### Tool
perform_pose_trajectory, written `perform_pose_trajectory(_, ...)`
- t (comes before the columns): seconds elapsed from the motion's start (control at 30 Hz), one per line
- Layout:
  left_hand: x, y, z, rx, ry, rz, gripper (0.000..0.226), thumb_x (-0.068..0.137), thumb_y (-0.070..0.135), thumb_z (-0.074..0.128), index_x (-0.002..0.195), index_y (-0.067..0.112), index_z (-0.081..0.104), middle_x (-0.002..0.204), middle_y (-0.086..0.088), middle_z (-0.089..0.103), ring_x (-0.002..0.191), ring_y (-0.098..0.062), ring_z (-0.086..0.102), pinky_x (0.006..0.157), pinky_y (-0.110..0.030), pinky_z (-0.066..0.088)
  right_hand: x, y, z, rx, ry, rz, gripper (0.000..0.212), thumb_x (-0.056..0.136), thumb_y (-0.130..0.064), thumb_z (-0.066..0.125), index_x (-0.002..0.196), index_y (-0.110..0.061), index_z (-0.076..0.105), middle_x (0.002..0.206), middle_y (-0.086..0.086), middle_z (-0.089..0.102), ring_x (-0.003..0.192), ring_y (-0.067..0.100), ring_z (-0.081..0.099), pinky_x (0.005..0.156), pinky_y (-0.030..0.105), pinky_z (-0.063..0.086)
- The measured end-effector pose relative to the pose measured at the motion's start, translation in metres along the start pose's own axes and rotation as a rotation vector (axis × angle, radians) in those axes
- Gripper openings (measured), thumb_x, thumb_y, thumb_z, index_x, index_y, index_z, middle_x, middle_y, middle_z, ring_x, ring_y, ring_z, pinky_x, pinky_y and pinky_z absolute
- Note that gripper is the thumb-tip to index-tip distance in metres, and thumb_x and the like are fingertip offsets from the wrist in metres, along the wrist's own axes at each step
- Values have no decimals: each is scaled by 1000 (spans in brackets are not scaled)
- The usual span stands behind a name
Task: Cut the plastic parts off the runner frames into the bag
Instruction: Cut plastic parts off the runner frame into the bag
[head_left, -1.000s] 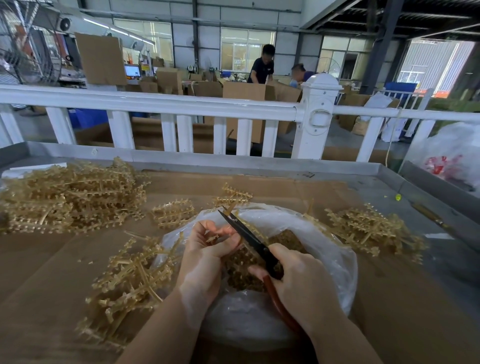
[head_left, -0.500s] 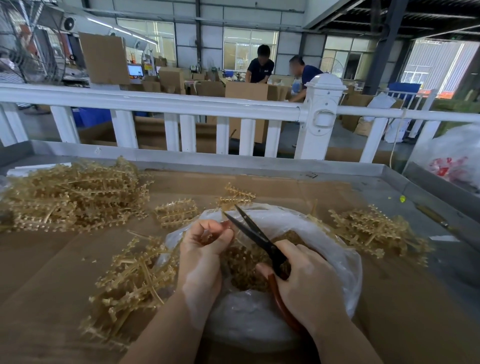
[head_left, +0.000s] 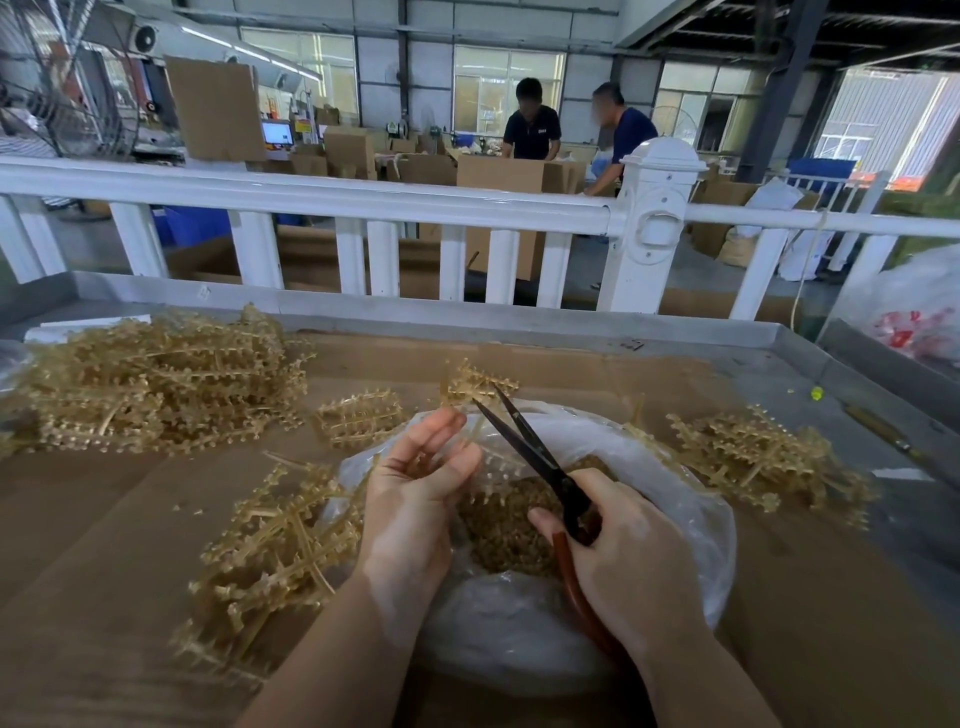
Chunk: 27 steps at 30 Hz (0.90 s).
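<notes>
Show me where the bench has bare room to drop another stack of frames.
Bare cardboard near left, between the big frame pile and the frames by the left hand. Also the far strip behind the bag. Crowded: bag and right pile.

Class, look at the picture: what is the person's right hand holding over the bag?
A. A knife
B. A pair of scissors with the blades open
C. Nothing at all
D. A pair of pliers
B: the right hand grips a pair of scissors by its reddish handles, and the dark blades stand apart in a V above the clear bag of cut parts.
</notes>
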<state>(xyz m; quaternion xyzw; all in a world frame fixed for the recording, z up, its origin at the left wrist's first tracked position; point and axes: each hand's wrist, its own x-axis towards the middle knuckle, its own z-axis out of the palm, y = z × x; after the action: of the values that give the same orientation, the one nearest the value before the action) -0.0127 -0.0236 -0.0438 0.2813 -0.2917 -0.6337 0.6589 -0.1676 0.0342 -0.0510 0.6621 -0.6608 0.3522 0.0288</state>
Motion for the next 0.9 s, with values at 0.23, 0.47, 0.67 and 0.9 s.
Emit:
perform_pose_trajectory(0.23,0,-1,2,-2,27,76,39,58,-7,67,89,16,64,90,1,64,74,-13,66,64,-22,55,0,-1,-3,24,-35,-20,30,79,-60,51,93,-36,60,79,-16,60,79,3,53,68,18,40)
perform_pose_trajectory(0.47,-1,2,2,16,40,91,38,74,-18,59,90,16,63,79,5,66,66,-11,65,59,-19,56,-1,-4,-6,25,-68,-62,29,78,-52,64,100,-33,64,81,-15,62,76,2,53,67,12,35)
perform_pose_trajectory(0.67,1,4,3,-18,48,128,38,78,-22,52,94,13,58,74,5,65,76,-10,64,72,-21,55,-1,-5,-6,-40,-104,-88,26,79,-53,65,96,-33,64,75,-13,60,70,4,52,60,13,33)
perform_pose_trajectory(0.9,2,6,3,-43,-1,105,39,83,-22,45,93,14,53,63,7,63,63,-5,66,58,-19,55,1,-4,-8,-16,-128,-100,25,79,-51,66,95,-31,65,73,-14,57,69,5,50,59,11,30)
